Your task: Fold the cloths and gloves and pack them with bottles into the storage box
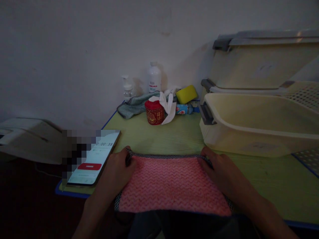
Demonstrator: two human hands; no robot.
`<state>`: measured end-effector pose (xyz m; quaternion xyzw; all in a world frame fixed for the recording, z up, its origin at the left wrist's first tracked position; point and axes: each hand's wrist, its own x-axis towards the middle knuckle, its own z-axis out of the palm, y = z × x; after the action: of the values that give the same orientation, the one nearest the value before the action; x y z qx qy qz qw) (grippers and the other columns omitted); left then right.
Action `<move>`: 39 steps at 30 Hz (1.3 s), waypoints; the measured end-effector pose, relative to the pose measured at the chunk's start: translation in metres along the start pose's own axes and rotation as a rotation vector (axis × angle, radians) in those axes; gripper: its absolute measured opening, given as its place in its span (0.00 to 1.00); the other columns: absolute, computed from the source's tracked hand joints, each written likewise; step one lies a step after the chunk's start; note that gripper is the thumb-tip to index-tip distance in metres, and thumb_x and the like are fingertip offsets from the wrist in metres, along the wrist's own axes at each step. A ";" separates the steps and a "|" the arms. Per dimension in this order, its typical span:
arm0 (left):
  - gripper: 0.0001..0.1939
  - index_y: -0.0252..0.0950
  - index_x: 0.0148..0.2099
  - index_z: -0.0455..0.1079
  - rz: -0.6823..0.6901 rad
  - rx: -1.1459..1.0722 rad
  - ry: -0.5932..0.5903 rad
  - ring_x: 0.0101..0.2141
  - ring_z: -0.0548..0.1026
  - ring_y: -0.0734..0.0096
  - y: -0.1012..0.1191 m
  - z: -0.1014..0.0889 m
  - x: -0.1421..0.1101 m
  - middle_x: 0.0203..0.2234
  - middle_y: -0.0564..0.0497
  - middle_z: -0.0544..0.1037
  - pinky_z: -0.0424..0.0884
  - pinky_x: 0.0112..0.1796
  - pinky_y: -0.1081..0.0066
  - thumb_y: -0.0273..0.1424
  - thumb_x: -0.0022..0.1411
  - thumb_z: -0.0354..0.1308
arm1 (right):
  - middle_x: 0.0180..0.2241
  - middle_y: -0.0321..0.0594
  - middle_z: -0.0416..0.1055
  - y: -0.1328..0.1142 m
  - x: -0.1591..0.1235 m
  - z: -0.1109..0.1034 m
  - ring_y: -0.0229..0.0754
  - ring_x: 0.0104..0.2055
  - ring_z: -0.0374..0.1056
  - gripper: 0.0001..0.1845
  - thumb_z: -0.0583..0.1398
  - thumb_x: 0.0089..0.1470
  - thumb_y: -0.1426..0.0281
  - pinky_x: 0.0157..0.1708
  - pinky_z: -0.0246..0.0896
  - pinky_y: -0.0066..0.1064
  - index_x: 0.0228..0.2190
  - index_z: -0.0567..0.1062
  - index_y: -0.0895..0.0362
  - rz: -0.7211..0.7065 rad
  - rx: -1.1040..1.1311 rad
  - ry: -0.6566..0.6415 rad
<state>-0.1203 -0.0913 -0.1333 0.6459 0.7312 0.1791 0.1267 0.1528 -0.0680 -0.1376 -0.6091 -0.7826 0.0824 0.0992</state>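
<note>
A pink cleaning cloth [171,184] with a zigzag weave and a black-and-white edging is stretched between my hands. My left hand [122,167] pinches its far left corner, thumb on top. At the far right corner, my right hand [216,169] grips the cloth in the same way. The far edge is pulled nearly straight over the green tabletop [184,137], and the near edge hangs by the table's front. Left of my left hand lies a phone [96,159] with a lit timer screen.
Cream plastic bins [224,137] stand at the right. Toward the wall are a red patterned container [155,114] with white tissue, a grey-green cloth [134,104], a yellow sponge [186,94], a blue packet [183,109], a white bottle [154,78] and a pump bottle [128,88].
</note>
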 end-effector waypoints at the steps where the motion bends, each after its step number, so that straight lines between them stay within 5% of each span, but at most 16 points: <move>1: 0.06 0.39 0.26 0.56 -0.002 0.004 0.000 0.22 0.69 0.67 0.000 0.000 0.001 0.18 0.52 0.68 0.56 0.25 0.70 0.32 0.53 0.44 | 0.20 0.38 0.71 0.000 0.000 -0.001 0.45 0.24 0.71 0.06 0.51 0.56 0.72 0.22 0.53 0.29 0.29 0.67 0.56 0.013 -0.004 -0.014; 15: 0.04 0.40 0.28 0.53 -0.032 0.166 -0.007 0.24 0.69 0.64 0.001 0.004 0.003 0.19 0.53 0.66 0.54 0.26 0.69 0.31 0.55 0.44 | 0.25 0.43 0.74 -0.013 0.000 -0.009 0.48 0.30 0.73 0.07 0.51 0.58 0.70 0.26 0.56 0.31 0.34 0.68 0.57 0.112 -0.112 -0.131; 20: 0.04 0.39 0.31 0.55 -0.017 0.214 0.047 0.29 0.71 0.61 -0.006 0.009 0.001 0.24 0.50 0.68 0.59 0.29 0.68 0.34 0.56 0.43 | 0.29 0.45 0.73 -0.009 -0.003 -0.011 0.53 0.32 0.72 0.09 0.52 0.56 0.67 0.27 0.59 0.36 0.35 0.69 0.57 0.089 -0.215 -0.074; 26: 0.07 0.39 0.29 0.56 0.076 0.096 0.045 0.32 0.71 0.61 -0.014 0.009 0.000 0.29 0.48 0.69 0.63 0.34 0.65 0.35 0.56 0.41 | 0.32 0.45 0.67 0.011 0.006 0.000 0.44 0.36 0.67 0.04 0.54 0.50 0.75 0.37 0.62 0.35 0.29 0.70 0.58 -0.183 0.162 0.063; 39: 0.06 0.39 0.30 0.58 0.003 -0.132 0.011 0.28 0.69 0.65 -0.017 0.007 -0.004 0.23 0.54 0.67 0.63 0.31 0.67 0.35 0.51 0.44 | 0.24 0.36 0.63 0.013 -0.003 0.003 0.37 0.25 0.60 0.05 0.53 0.48 0.77 0.24 0.55 0.28 0.25 0.63 0.55 -0.220 0.380 0.138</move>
<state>-0.1321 -0.0959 -0.1468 0.6361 0.7177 0.2304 0.1648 0.1652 -0.0673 -0.1443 -0.4947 -0.8060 0.1751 0.2738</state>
